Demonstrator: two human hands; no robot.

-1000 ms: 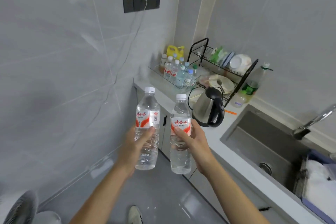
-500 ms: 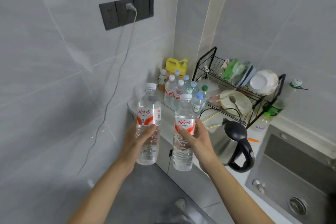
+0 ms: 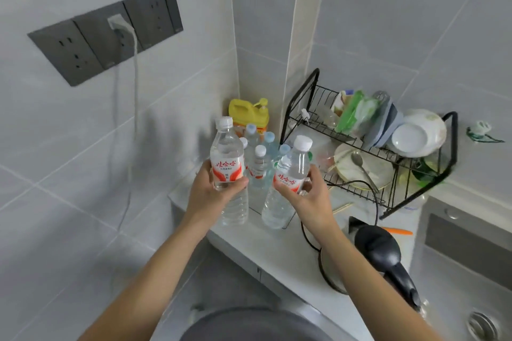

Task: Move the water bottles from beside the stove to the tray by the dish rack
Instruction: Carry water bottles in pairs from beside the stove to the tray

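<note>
left bottle: your left hand (image 3: 213, 188) is clamped round the label of a clear plastic water bottle with red-and-white label (image 3: 228, 171), upright above the bench (image 3: 277, 246) edge.
right bottle: your right hand (image 3: 307, 194) is wrapped round a second, tilted bottle (image 3: 288, 183), just before the clear tray (image 3: 286, 223).
handling: full, so weighty; thin walls give, so grip the label band.

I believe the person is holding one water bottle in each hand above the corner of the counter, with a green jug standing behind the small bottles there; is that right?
Not quite: the jug is yellow, not green, as the head view shows. The rest holds: the left hand and the right hand each hold a water bottle above the corner of the counter.
</note>
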